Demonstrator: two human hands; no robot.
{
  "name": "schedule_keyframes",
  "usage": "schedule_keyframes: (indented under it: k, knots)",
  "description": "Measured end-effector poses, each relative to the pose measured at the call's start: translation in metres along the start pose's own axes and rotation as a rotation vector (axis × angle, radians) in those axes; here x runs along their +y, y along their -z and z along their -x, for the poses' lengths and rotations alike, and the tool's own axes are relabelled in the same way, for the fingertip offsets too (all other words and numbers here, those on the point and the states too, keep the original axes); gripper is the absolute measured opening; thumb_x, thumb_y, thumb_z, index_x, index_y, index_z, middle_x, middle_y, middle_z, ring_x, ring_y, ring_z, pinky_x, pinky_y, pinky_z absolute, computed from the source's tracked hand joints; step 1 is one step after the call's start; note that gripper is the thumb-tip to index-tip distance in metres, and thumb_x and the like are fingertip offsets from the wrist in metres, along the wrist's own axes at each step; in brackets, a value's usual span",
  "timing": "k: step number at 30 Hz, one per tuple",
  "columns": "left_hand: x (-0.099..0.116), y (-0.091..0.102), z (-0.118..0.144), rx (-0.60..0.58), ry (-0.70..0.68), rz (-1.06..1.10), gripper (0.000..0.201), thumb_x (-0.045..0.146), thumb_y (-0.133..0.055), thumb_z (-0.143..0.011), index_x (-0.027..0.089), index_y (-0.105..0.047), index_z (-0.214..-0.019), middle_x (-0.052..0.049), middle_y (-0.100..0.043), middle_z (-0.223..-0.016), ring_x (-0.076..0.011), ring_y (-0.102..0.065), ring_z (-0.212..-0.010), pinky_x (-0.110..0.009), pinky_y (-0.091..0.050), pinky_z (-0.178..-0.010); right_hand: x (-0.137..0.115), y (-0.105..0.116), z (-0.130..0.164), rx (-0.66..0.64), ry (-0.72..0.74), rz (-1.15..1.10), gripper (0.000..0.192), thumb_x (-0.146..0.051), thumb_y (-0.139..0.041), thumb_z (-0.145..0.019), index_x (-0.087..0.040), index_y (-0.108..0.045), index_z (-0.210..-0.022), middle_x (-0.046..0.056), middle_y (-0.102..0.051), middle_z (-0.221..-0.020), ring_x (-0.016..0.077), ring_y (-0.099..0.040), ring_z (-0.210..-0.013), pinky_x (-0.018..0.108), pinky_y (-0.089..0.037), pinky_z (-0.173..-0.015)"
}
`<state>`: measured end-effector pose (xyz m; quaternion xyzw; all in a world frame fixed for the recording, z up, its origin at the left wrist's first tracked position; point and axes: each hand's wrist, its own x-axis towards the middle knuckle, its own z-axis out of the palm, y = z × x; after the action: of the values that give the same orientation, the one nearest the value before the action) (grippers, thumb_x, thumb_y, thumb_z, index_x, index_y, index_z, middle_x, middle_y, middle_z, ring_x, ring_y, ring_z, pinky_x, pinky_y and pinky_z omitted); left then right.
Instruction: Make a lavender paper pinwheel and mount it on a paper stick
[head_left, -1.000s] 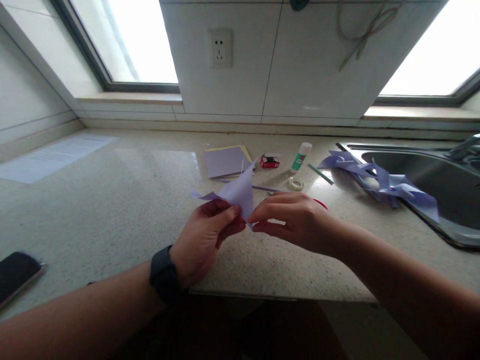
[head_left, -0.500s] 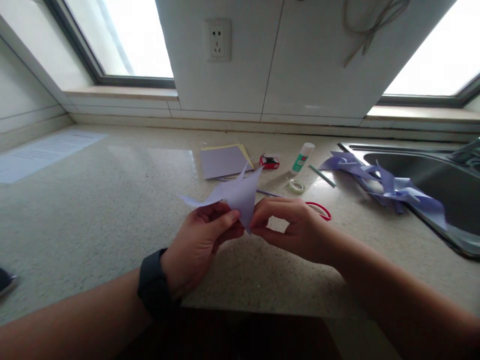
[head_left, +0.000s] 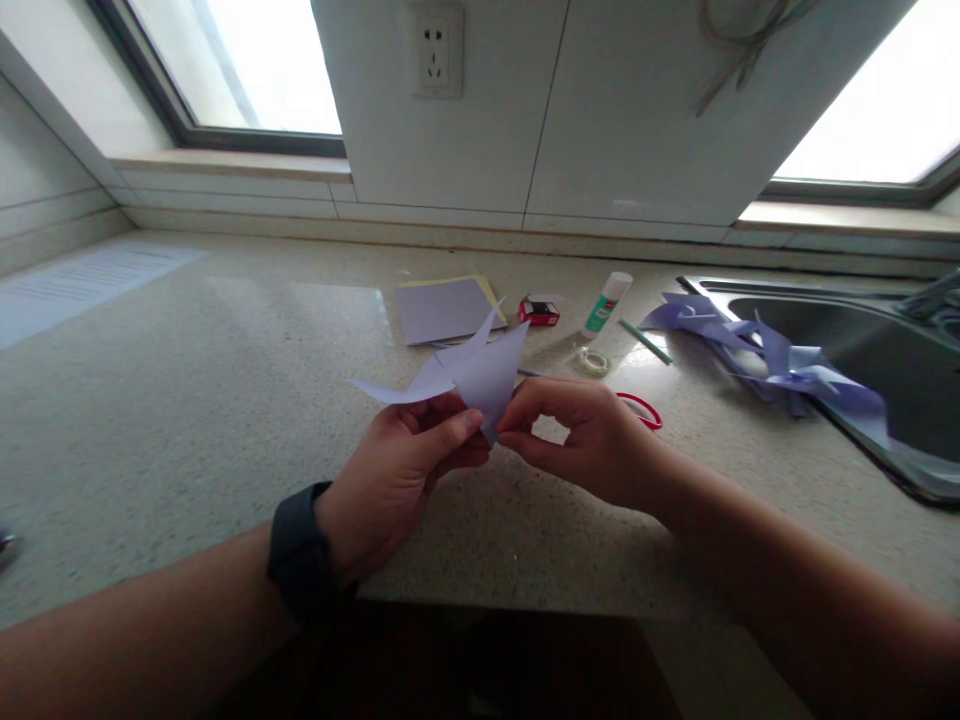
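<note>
Holding: left hand has closed grip on purple paper, raised above desk.
Right hand: fingertips at paper's lower corner; cannot tell if pinching.
Room: wide at left; sink edge at right.

We can read no word, number or brand for certain. At the far left we see a white sheet bearing rows of print, too faint and slanted for us to make out a single letter. On the glue stick we find a green label with pale lettering and a small red patch, perhaps a brand mark, though it is too small for us to decipher. Any print on the small red box nearby is illegible to us.
</note>
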<state>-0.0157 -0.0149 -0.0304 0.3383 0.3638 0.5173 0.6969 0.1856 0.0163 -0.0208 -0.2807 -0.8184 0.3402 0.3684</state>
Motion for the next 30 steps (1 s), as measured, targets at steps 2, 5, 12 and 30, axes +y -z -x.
schedule_keyframes:
  k: [2, 5, 12, 30]
  knots:
    - [-0.0004, 0.0008, -0.0001, -0.019, -0.004, -0.027, 0.011, 0.015, -0.082, -0.079, 0.015, -0.07, -0.081, 0.001, -0.072, -0.077, -0.0094, -0.068, -0.069, -0.018, -0.059, -0.067, 0.001, -0.002, -0.0003, 0.025, -0.03, -0.05, 0.004, -0.016, -0.072, -0.088, -0.018, -0.069, -0.088, 0.0, -0.069, -0.081, 0.0116, -0.063, -0.073, 0.025, -0.053, -0.068]
    - [-0.0013, 0.0019, -0.0008, -0.001, -0.01, -0.038, 0.013, 0.015, -0.081, -0.08, 0.014, -0.068, -0.08, 0.001, -0.071, -0.075, -0.0092, -0.068, -0.067, -0.017, -0.057, -0.065, 0.0014, -0.0031, -0.0004, 0.05, -0.05, -0.089, 0.003, -0.015, -0.071, -0.088, -0.018, -0.069, -0.089, 0.001, -0.069, -0.081, 0.0124, -0.063, -0.073, 0.026, -0.053, -0.068]
    - [-0.0024, 0.0043, -0.0028, -0.004, 0.019, -0.023, 0.015, 0.017, -0.082, -0.081, 0.014, -0.067, -0.082, 0.002, -0.07, -0.073, -0.0091, -0.069, -0.065, -0.015, -0.055, -0.061, -0.0002, 0.0008, -0.0004, 0.023, 0.107, 0.089, 0.012, -0.012, -0.073, -0.086, -0.016, -0.072, -0.097, 0.003, -0.067, -0.088, 0.0124, -0.063, -0.076, 0.027, -0.053, -0.069]
    - [-0.0025, 0.0044, -0.0018, 0.001, -0.014, -0.088, 0.015, 0.016, -0.081, -0.079, 0.016, -0.066, -0.078, 0.003, -0.068, -0.074, -0.0073, -0.063, -0.068, -0.015, -0.052, -0.064, 0.0009, -0.0074, -0.0032, 0.107, -0.073, -0.098, 0.005, -0.021, -0.072, -0.09, -0.018, -0.069, -0.087, 0.0, -0.067, -0.078, 0.0122, -0.06, -0.071, 0.027, -0.05, -0.067]
